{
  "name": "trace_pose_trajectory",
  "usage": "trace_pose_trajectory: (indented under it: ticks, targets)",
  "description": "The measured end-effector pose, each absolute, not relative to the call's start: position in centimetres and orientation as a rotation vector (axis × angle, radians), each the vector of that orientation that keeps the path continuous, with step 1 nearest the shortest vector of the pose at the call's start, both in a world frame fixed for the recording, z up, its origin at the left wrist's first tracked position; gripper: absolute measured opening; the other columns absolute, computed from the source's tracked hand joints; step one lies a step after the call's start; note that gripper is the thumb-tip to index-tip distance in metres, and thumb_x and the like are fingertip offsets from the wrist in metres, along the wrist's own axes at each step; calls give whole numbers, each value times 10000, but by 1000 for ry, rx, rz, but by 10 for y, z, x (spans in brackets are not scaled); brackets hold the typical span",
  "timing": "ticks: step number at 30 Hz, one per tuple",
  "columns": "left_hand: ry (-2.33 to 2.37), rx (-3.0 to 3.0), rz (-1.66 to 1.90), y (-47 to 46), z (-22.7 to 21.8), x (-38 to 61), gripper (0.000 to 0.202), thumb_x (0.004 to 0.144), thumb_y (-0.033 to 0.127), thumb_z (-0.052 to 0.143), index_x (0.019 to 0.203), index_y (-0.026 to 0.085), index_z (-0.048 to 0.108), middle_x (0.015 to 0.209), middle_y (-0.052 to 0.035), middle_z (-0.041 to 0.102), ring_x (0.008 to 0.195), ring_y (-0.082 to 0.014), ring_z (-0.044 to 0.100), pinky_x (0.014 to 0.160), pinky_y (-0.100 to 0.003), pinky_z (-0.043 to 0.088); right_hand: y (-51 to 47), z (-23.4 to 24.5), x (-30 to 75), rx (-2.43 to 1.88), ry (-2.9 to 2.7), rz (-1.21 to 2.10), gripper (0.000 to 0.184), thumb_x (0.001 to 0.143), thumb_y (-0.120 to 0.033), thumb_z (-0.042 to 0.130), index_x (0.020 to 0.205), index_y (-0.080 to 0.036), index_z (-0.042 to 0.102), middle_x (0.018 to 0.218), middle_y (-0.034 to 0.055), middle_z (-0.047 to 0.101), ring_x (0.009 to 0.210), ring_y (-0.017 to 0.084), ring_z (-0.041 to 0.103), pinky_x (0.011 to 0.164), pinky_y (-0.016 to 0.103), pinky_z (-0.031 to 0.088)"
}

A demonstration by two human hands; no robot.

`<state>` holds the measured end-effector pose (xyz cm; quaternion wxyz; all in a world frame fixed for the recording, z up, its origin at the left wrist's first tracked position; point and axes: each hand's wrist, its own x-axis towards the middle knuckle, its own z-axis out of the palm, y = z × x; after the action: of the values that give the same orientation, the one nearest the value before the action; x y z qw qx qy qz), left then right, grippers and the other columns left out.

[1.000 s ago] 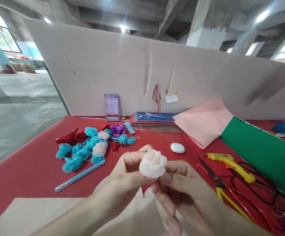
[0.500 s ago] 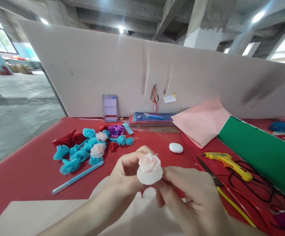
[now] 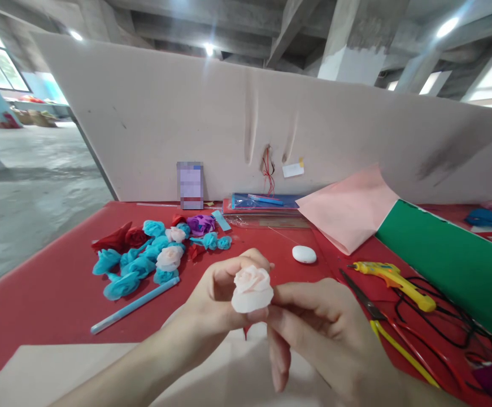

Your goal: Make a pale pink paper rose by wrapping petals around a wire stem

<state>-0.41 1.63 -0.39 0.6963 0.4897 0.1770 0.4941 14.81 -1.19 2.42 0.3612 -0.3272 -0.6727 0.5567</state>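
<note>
Your left hand (image 3: 214, 302) and right hand (image 3: 317, 325) both pinch one pale paper rose (image 3: 252, 289), bloom facing up, axis upright; one glue gun (image 3: 392, 278) lies nearby.

A pale pink paper rose (image 3: 252, 289) against a red tabletop (image 3: 51, 294), with turquoise, red and purple paper flowers (image 3: 144, 257), a yellow glue gun (image 3: 392, 278) and a green sheet (image 3: 453, 260).
</note>
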Motion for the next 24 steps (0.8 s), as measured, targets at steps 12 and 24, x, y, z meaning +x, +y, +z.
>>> trace_pose_trajectory:
  ticks: [12, 24]
  targets:
    - [399, 975, 1081, 11, -3, -1, 278, 551, 360, 800, 621, 178, 603, 714, 11, 427, 562, -100, 388, 474, -200, 346, -9, 22, 146, -757, -1484, 1777, 276, 846, -225, 492, 580, -159, 518, 451, -46, 503, 408, 49, 483, 376, 121, 351]
    - [401, 1096, 1091, 16, -6, -6, 215, 602, 367, 779, 677, 208, 655, 760, 16, 420, 565, -88, 415, 521, -218, 397, -14, 25, 142, -844, -1647, 1520, 235, 859, -202, 478, 635, -153, 530, 480, -48, 538, 430, 40, 483, 515, 153, 436]
